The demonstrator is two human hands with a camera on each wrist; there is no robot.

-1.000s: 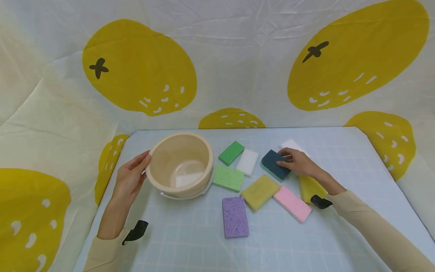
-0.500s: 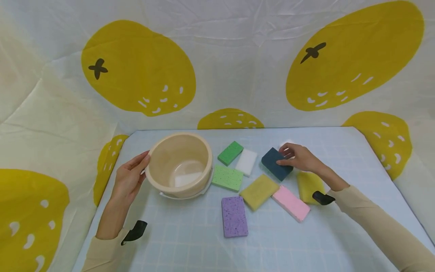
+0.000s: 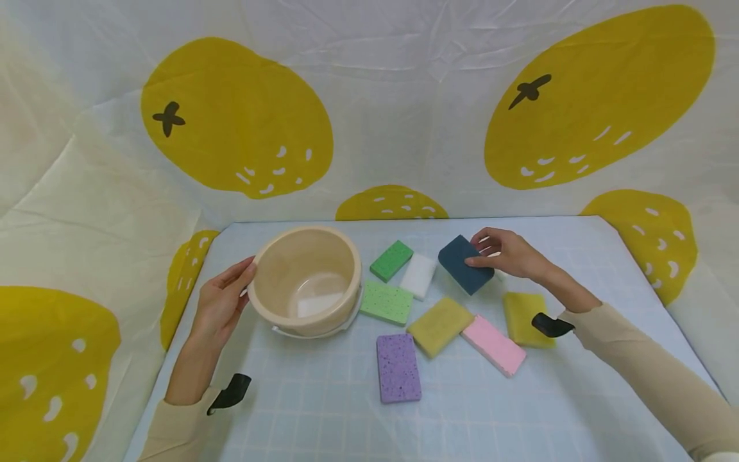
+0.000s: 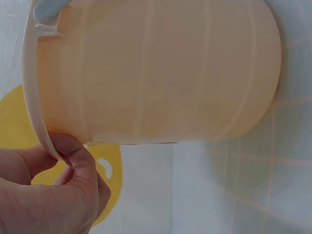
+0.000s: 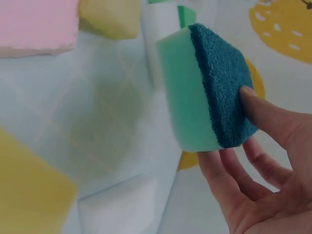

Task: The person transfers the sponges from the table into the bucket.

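Right hand [image 3: 510, 254] pinches the sponge [image 5: 223, 90] by its near end, thumb on the scouring face; sponge juts beyond the grip, clear of the table [image 3: 323, 401]. Probably light, squeezable; end hold suits. Left hand [image 3: 220, 300] grips the bucket [image 4: 151, 73] rim, likely stiff.

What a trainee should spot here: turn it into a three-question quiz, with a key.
1. True or false: the left hand grips the handle of the bucket.
2. Which does the right hand hold?
A) pink sponge
B) light green sponge
C) blue-green sponge
3. Fill the gap: lowest in the head view lies the ____ sponge.

Key:
1. False; it grips the rim.
2. C.
3. Purple sponge.
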